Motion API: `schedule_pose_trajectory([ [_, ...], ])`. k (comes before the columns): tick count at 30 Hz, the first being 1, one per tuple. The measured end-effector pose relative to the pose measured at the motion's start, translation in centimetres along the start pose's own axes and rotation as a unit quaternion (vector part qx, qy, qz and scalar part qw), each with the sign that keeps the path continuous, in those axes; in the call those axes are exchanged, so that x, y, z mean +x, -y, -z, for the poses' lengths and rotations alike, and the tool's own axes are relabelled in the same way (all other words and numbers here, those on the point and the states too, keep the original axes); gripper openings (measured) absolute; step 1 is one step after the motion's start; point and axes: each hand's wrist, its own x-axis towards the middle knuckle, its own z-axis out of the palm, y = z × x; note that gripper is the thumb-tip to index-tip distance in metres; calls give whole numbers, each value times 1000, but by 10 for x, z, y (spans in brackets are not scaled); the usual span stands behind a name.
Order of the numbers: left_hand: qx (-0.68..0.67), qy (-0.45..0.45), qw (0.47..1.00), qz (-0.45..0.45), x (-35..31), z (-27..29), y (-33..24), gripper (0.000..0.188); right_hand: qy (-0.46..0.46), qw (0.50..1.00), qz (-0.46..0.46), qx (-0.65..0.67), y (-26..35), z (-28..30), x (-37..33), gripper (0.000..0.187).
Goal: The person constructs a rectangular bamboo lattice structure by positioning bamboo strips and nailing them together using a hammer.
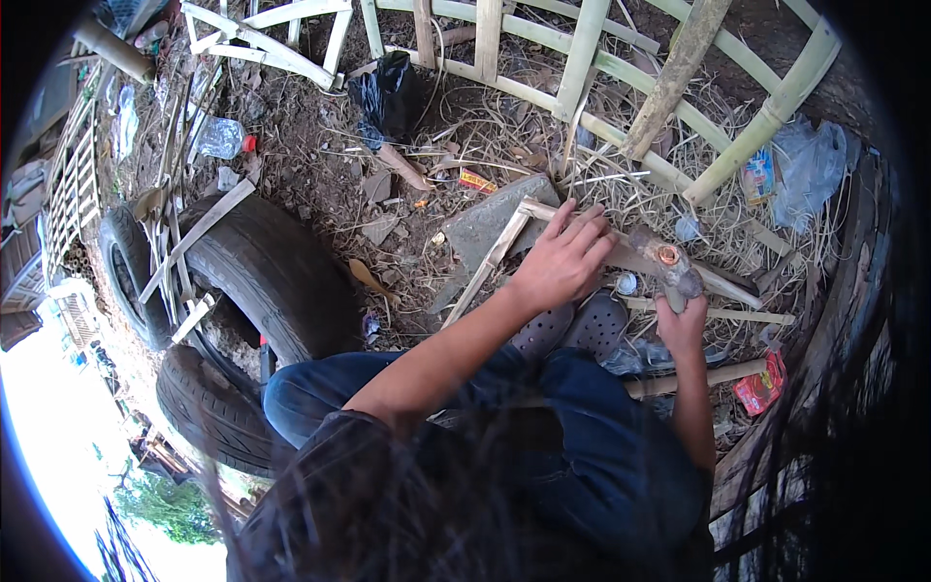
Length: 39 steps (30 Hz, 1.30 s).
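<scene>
My left hand (565, 254) rests over a bamboo frame (496, 254), its fingers curled on the strip near one corner. That corner lies on a grey stone slab (468, 231). My right hand (683, 325) is wrapped round the short handle of a wooden mallet (669, 258). The thick, rough mallet head is close to the right of my left fingers, above the bamboo pieces; whether it touches them I cannot tell. Part of the frame is hidden under my left hand and the mallet.
A bamboo lattice (543, 39) spans the far side. Old tyres (276, 267) stand at my left, with bamboo strips (199, 238) leaning on them. A plastic bottle (221, 138), a black plastic bag (390, 95), a red wrapper (761, 385) and bamboo shavings litter the soil.
</scene>
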Motion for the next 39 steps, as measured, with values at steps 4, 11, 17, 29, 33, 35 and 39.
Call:
schedule_pose_trajectory([
  [4,46,34,997,56,32,-16,11,63,-14,1000,18,-8,0,4,-5,10],
  [11,104,49,993,19,31,-33,22,57,31,999,-26,3,-1,6,0,8],
  [17,86,20,996,11,26,-42,24,28,123,992,13,-11,29,-6,36,11],
  [29,83,40,990,103,31,-53,17,18,166,977,70,-118,31,-55,60,18],
  [33,119,-19,989,84,30,-56,18,13,164,978,81,-101,27,-57,60,18],
  [35,92,-9,992,90,30,-56,18,13,166,975,70,-129,29,-56,64,18],
  [39,107,13,990,89,30,-54,19,16,164,980,63,-94,31,-55,65,18],
])
